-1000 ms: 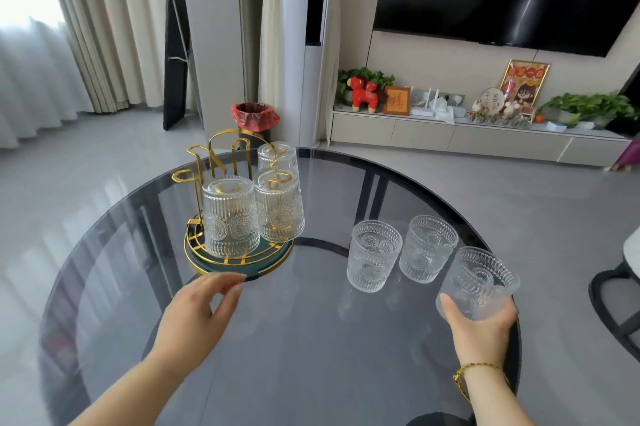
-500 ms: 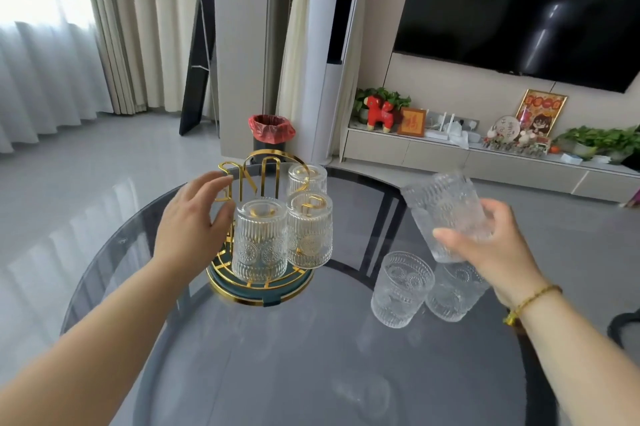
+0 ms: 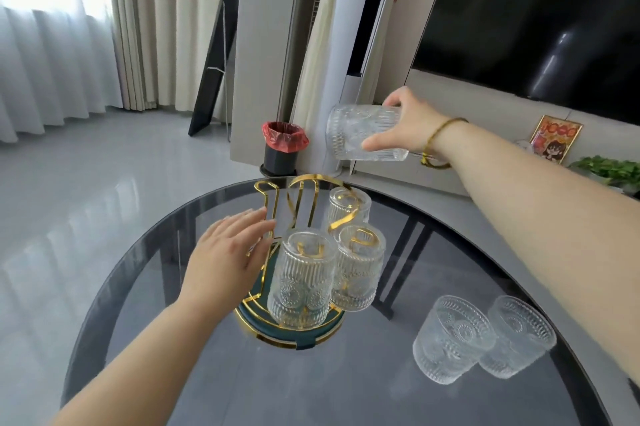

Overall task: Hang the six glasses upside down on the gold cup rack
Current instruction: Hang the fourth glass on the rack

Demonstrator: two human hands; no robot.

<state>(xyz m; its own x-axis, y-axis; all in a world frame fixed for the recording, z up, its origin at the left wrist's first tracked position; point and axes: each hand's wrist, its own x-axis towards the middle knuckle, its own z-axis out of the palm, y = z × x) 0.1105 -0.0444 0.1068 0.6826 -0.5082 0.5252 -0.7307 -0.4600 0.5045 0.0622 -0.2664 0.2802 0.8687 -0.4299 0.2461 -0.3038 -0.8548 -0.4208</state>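
The gold rack (image 3: 277, 204) stands at the centre of the frame on a round, dark glass bench (image 3: 346, 387), its ringed base (image 3: 294, 335) near the bench's middle. Three ribbed glasses hang upside down on it: one at the front (image 3: 301, 280), one just right of that (image 3: 358, 270), touching or nearly touching it, and a third behind them (image 3: 348, 206), higher in the frame. The rack's empty gold loops rise at its upper left.

The left hand (image 3: 228, 252) comes in from the lower left, its grip released: the fingers lie flat and spread, their tips against or just beside an empty loop, and whether they press on it cannot be told. It holds nothing.

The right hand (image 3: 401, 124) reaches in from the right edge, in the upper middle of the frame, with a gold bracelet (image 3: 438, 138) on the wrist. Its grip is clenched round a fourth glass (image 3: 360, 133), thumb below and fingers over the top, and the glass lies on its side in the air, above the rack and well apart from it.

Two more glasses stand mouth up on the bench at the lower right, the nearer (image 3: 450, 339) just beside the farther (image 3: 516, 335), overlapping in view. A bin with a red liner (image 3: 282, 145) stands on the floor beyond the bench.
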